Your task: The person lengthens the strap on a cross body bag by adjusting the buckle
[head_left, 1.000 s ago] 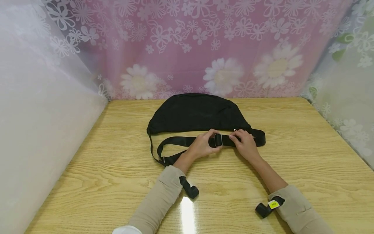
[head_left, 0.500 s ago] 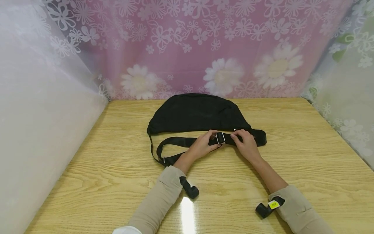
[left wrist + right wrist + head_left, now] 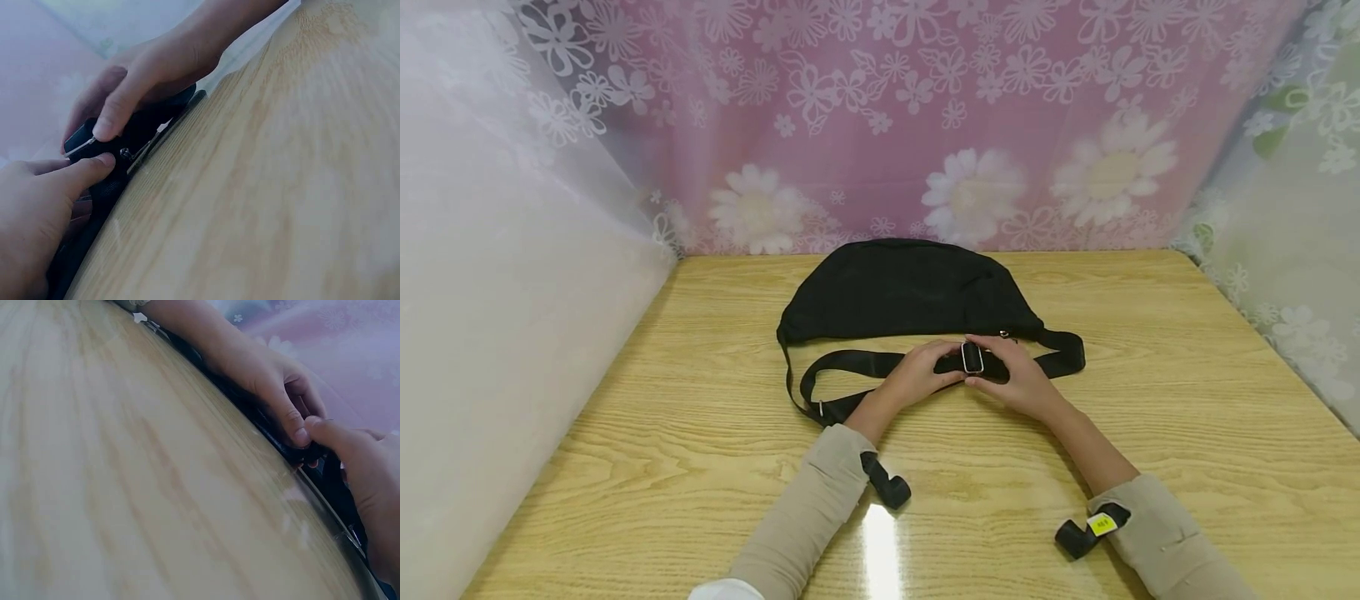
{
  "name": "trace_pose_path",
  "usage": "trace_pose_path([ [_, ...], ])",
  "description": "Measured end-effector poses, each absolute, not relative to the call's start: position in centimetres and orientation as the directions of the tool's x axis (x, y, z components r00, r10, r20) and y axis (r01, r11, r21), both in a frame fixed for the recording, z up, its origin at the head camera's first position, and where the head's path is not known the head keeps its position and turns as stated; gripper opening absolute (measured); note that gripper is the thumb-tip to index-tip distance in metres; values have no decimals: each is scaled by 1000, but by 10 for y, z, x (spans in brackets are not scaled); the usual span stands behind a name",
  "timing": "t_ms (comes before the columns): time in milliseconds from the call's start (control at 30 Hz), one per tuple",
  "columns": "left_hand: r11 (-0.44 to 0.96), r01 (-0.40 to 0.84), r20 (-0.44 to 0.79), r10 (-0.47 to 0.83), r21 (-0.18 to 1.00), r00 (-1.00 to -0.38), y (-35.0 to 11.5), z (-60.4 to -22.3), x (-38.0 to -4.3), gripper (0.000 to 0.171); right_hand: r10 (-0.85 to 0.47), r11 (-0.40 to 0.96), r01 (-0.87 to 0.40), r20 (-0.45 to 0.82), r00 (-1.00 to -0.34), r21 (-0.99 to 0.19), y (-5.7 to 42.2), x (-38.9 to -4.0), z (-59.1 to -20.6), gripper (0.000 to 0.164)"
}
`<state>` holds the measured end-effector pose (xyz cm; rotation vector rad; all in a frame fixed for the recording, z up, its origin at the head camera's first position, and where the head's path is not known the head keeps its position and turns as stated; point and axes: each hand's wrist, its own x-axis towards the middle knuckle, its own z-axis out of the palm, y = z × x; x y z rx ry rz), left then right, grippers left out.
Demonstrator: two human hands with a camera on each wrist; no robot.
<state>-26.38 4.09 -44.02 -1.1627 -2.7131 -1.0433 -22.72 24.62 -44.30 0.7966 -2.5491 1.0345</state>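
Note:
A black waist bag (image 3: 902,287) lies flat on the wooden table, its strap (image 3: 857,362) looped in front of it. On the strap sits a rectangular metal slide buckle (image 3: 972,357). My left hand (image 3: 917,371) pinches the strap at the buckle's left side, thumb below and fingers above. From the right, my right hand (image 3: 1022,379) grips the buckle's frame between thumb and fingers, at its upper and lower edges. Both thumbs nearly meet at the buckle in the left wrist view, where the left thumb (image 3: 94,170) presses on the black webbing.
A second small metal ring (image 3: 821,408) is on the strap at the left. The strap's right loop (image 3: 1067,354) bends out beyond the bag's corner. Dark bands (image 3: 887,483) hang from the sleeves. A pink flowered curtain (image 3: 880,125) stands behind the table.
My right hand has slid left along the strap and taken hold of the buckle. The buckle has shifted slightly right, out of the left fingertips, while the bag stays put.

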Motion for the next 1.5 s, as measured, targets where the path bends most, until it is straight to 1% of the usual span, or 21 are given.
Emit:
trace_pose_path([
  [167,525,651,241,647,548,-724,41,-441,-264,48,-379,591,-592,460,-803,-547,246,-230,-445,59],
  [333,508,630,256,621,587,-740,41,-442,-264,42,-347,577,-583,474,-809,-572,245,-229,-445,56],
  [433,475,625,300,592,619,-748,41,-442,-264,37,-322,551,-572,477,-818,-608,245,-227,-443,55],
  [600,405,649,409,534,644,-740,42,-440,-263,26,-293,495,-560,479,-827,-664,244,-225,-440,55],
  [700,371,633,423,506,680,-752,43,-438,-265,22,-290,453,-563,483,-826,-691,241,-221,-434,55],
  [833,356,570,369,495,740,-787,43,-434,-267,21,-279,405,-528,449,-849,-746,234,-211,-416,52],
  [967,359,495,273,517,791,-811,39,-426,-269,22,-261,332,-489,419,-869,-807,231,-207,-407,51],
  [1133,388,419,141,573,821,-807,31,-418,-273,24,-229,208,-461,415,-880,-862,236,-216,-418,51],
  [1233,397,387,88,594,832,-799,26,-416,-277,24,-202,168,-443,409,-890,-881,242,-222,-427,52],
  [1333,393,362,61,601,845,-797,24,-414,-277,22,-190,149,-426,397,-898,-892,244,-224,-430,51],
  [1500,375,359,70,602,855,-796,24,-408,-274,19,-199,99,-408,384,-902,-907,245,-223,-429,50],
])
